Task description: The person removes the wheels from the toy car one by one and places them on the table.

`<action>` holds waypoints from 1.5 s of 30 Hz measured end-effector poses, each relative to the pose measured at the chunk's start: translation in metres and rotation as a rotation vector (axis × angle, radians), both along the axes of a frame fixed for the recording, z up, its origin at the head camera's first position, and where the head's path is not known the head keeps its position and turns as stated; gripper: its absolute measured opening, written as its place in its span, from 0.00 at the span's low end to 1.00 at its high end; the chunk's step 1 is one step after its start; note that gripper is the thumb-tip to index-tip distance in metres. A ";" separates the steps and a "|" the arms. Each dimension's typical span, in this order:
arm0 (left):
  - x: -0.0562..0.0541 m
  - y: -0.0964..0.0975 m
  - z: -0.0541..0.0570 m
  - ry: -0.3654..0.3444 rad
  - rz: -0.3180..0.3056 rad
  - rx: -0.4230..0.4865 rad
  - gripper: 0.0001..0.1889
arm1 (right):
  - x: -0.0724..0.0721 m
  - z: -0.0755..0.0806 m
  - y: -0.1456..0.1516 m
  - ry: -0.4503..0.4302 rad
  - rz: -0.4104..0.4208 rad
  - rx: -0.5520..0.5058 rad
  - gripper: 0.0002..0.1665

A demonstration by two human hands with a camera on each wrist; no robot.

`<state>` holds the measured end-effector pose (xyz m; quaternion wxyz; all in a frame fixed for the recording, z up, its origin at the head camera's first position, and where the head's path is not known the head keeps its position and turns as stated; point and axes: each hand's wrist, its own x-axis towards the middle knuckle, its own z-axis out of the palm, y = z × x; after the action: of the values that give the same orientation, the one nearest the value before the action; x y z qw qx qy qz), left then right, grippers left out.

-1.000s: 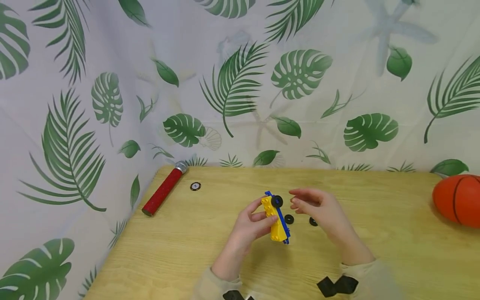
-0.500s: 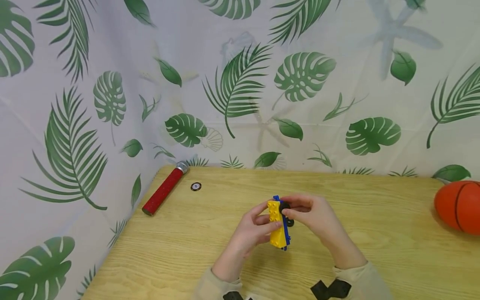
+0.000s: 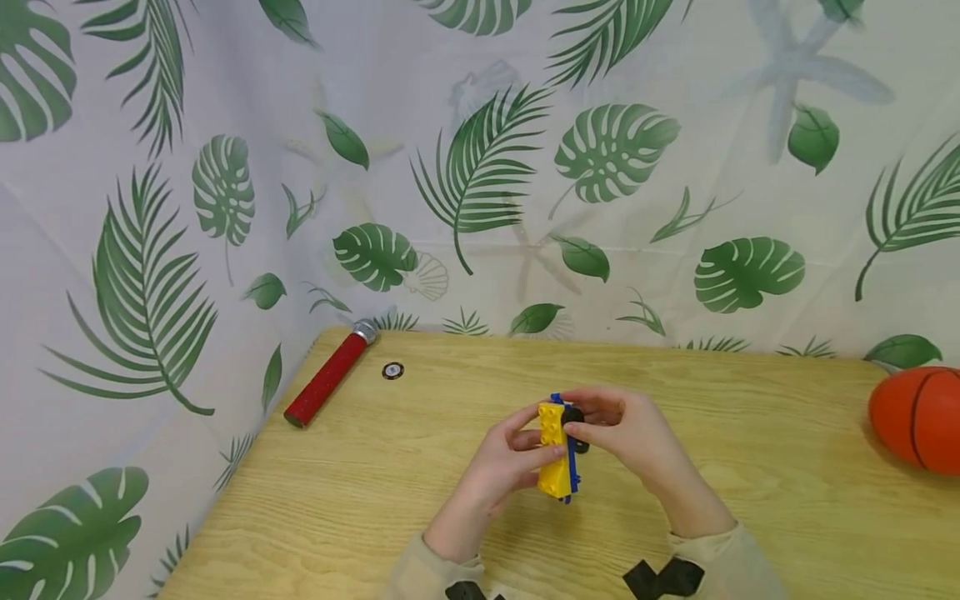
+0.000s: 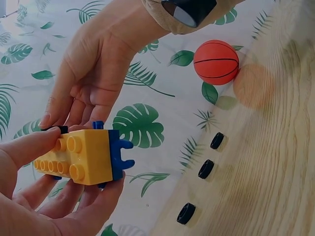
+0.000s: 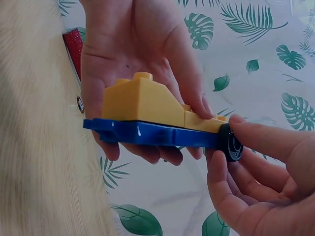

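Note:
A toy car (image 3: 553, 471) with a yellow studded brick body and a blue chassis is held up above the table. My left hand (image 3: 501, 467) grips it, thumb over the yellow body and fingers on the far side. With thumb and fingers, my right hand (image 3: 633, 429) pinches the black wheel (image 5: 230, 142) at one end of the blue chassis. The opposite end of the chassis shows a blue forked hitch (image 4: 124, 155) and a bare blue axle stub (image 4: 98, 125). On the table lie three loose black tyres (image 4: 206, 169), mostly hidden in the head view.
A red microphone (image 3: 330, 375) lies at the table's back left, with a small black-and-white disc (image 3: 393, 371) beside it. At the right edge sits an orange basketball (image 3: 911, 417). A leaf-print cloth (image 3: 480, 308) hangs behind the wooden table (image 3: 322, 508).
My right hand has come left from beside the car and taken hold of its wheel. The car in my left hand has shifted slightly right and turned a little more upright.

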<state>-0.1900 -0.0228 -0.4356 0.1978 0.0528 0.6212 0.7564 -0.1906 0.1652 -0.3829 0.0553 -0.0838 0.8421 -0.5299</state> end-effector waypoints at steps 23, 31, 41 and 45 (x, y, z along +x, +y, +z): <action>0.002 -0.003 -0.004 0.026 -0.009 -0.045 0.31 | 0.002 -0.005 0.002 -0.058 0.034 0.003 0.26; -0.001 -0.005 -0.004 0.038 -0.015 -0.060 0.30 | 0.000 -0.004 0.002 -0.051 0.075 -0.051 0.29; 0.001 -0.003 -0.001 0.032 -0.002 -0.096 0.31 | -0.002 -0.006 0.001 -0.029 0.046 -0.002 0.27; 0.002 -0.003 -0.001 0.029 0.004 -0.119 0.33 | -0.001 -0.007 0.001 -0.039 0.018 0.015 0.25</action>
<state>-0.1879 -0.0259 -0.4362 0.1899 0.0506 0.6682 0.7176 -0.1916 0.1666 -0.3894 0.0770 -0.0810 0.8439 -0.5247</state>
